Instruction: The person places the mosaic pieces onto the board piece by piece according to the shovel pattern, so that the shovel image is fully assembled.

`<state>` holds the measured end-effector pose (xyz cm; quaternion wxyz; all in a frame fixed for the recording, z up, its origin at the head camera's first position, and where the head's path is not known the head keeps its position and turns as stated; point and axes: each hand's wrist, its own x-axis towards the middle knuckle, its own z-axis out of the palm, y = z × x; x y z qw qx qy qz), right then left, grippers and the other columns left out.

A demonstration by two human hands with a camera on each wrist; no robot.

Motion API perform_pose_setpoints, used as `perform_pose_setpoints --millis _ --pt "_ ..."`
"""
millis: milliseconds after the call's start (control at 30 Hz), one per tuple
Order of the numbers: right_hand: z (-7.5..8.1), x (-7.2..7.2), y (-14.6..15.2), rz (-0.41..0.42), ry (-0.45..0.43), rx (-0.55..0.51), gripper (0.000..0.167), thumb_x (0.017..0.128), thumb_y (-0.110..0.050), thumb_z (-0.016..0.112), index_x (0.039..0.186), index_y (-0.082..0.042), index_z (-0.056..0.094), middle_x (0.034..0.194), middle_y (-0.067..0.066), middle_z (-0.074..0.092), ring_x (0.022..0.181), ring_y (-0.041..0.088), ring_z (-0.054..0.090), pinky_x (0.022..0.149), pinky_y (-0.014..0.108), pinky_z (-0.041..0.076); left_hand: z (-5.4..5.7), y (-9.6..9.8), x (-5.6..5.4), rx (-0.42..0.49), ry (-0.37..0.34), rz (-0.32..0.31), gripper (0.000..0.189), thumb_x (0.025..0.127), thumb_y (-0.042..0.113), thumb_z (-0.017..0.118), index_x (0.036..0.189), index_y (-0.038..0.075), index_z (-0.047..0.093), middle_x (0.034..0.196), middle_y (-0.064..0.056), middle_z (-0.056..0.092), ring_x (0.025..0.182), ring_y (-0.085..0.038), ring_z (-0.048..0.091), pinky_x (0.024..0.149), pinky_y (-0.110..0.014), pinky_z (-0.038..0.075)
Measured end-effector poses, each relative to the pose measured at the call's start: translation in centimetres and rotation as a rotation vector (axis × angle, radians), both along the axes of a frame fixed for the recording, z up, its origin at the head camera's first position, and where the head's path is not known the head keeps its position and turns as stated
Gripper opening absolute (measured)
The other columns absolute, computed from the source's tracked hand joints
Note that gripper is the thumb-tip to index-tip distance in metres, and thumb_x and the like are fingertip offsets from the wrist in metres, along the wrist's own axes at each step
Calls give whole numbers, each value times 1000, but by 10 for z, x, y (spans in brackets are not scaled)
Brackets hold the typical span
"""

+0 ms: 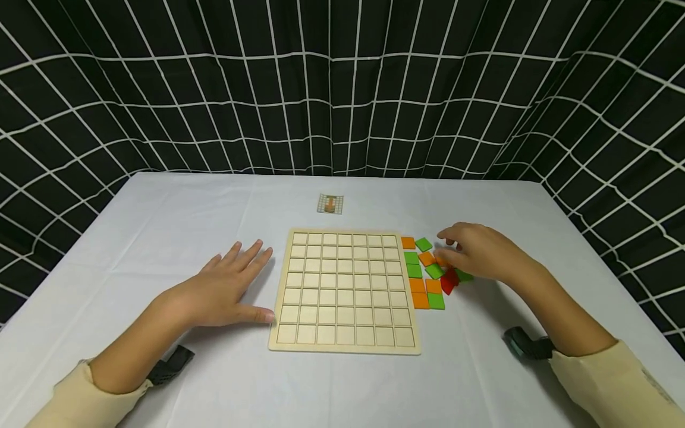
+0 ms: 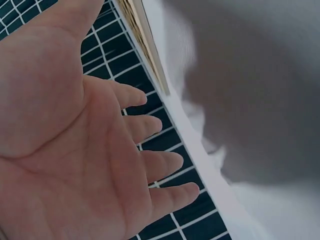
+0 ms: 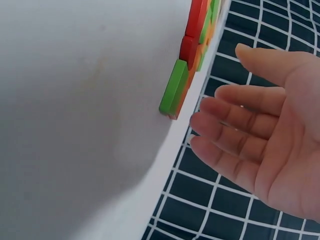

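Coloured tiles [image 1: 420, 301], orange, green and red, are lying along the right side of the wooden grid board [image 1: 345, 298]. Above them the right hand [image 1: 478, 252] is hovering, its fingers loosely bent and gripping nothing. The left hand [image 1: 222, 291] is holding nothing, its fingers straight and spread, its thumb tip pointing towards the board's left edge.

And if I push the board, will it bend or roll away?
The board probably won't roll or tip, because it lies flat and wide. It'll likely stay stiff: it looks like wood, and its edges run straight. It may slide on the cloth, and pushing it toward the tiles close beside it could shove them too.
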<state>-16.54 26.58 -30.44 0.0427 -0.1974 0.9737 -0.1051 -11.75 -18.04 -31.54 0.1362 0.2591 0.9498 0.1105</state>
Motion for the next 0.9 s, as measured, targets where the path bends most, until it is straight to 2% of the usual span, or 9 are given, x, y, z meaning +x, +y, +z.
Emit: perform_pose_setpoints --millis 200,400,633,900 --pt "-4 -12 -5 -35 -46 14 41 92 -26 73 118 5 70 89 6 68 78 21 56 67 34 53 -4 9 -2 -6 -24 -31 114 81 79 58 161 9 18 166 -18 11 148 -50 7 112 -70 12" --pt "-7 -21 -9 -55 -95 14 35 92 -28 73 113 1 73 86 5 66 79 23 55 69 37 52 -5 13 -3 -11 -43 -47 117 78 82 57 162 11 16 166 -16 9 148 -49 6 112 -70 13" --pt "-8 -32 -14 -62 -150 52 22 91 -27 74 95 -5 73 74 1 59 75 21 53 65 35 46 -6 16 -4 -13 -61 -63 117 79 82 56 161 8 17 166 -14 11 148 -49 6 113 -69 14" --pt "-9 -39 -21 -85 -151 69 23 90 -29 75 89 -6 71 74 2 59 77 23 53 67 37 46 -8 17 -5 -19 -70 -80 118 78 80 59 161 7 18 166 -11 14 148 -48 7 112 -69 15"
